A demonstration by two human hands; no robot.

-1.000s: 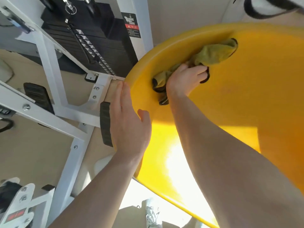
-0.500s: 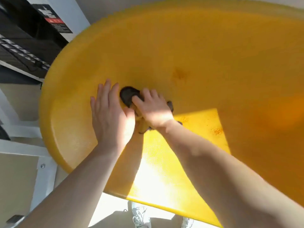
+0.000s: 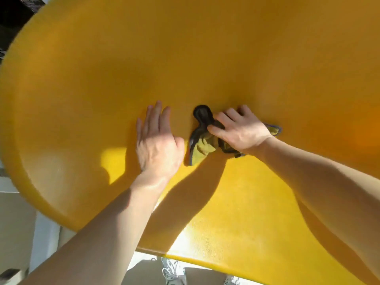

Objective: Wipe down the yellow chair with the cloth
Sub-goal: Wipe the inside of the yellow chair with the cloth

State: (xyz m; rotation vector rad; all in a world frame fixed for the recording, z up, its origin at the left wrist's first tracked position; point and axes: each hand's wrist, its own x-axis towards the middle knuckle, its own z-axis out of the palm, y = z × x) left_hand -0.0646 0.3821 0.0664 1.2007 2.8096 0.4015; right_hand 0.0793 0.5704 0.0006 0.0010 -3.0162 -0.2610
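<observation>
The yellow chair (image 3: 236,64) fills nearly the whole view as a wide curved plastic shell. A bunched yellow-green cloth with a dark edge (image 3: 202,148) lies on its middle. My right hand (image 3: 239,129) presses down on the cloth, fingers curled over it. A dark end of the cloth sticks out past the fingertips. My left hand (image 3: 157,144) rests flat on the shell just left of the cloth, fingers spread, holding nothing.
White frame parts of a gym machine (image 3: 14,219) stand beyond the chair's left edge, with a black piece (image 3: 16,11) at the top left corner. White shoes (image 3: 172,271) show below the chair's front edge. Sunlight patches fall on the seat.
My right hand has slid the cloth to the right across the shell, away from my left hand. The view has moved closer, and the chair now covers more of it.
</observation>
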